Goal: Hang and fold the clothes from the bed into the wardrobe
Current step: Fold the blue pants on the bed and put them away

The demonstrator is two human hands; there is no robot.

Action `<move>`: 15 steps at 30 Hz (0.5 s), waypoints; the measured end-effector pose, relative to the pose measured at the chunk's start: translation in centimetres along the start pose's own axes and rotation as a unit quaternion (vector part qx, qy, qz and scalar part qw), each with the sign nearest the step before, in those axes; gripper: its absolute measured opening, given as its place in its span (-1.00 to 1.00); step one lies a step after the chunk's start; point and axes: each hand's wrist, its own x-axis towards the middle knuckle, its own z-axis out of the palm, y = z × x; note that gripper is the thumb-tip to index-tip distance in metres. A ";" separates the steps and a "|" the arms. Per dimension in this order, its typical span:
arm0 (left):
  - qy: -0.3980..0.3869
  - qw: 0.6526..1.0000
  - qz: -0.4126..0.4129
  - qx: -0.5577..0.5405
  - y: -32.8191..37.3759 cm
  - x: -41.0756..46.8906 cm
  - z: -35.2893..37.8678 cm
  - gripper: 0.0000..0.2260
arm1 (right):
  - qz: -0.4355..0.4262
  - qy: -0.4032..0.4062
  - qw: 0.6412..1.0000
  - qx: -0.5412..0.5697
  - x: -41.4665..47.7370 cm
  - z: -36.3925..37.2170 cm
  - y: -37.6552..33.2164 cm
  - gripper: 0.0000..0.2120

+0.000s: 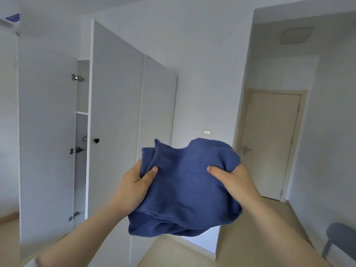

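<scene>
Hands: my left hand [134,182] and right hand [233,182] each gripped the cloth [185,193].
Progress: cloth seemingly folded, not yet inside the open wardrobe [115,112].

This is a room in a home, seemingly a bedroom. A tall white wardrobe [115,93] lines the wall, its left door [46,132] swung open on a shelf [82,113]. An air conditioner [9,18] sits high up. A beige room door [269,143], a light switch [207,132] and a grey chair [341,239] are to the right.
</scene>
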 end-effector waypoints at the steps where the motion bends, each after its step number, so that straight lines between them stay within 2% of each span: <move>1: 0.012 1.000 -0.003 0.004 -0.9 1.1 0.1 -0.84 | -0.002 -0.011 1.000 0.004 1.6 0.9 1.0 -0.90; 8: 0.093 0.993 -0.039 0.054 -6.3 7.8 -0.7 -0.83 | -0.019 -0.107 0.993 0.049 12.6 7.8 6.1 -0.89; 15: 0.190 0.968 -0.073 0.146 -10.7 11.0 -5.7 -0.84 | -0.033 -0.216 0.971 0.096 18.9 18.4 8.0 -0.93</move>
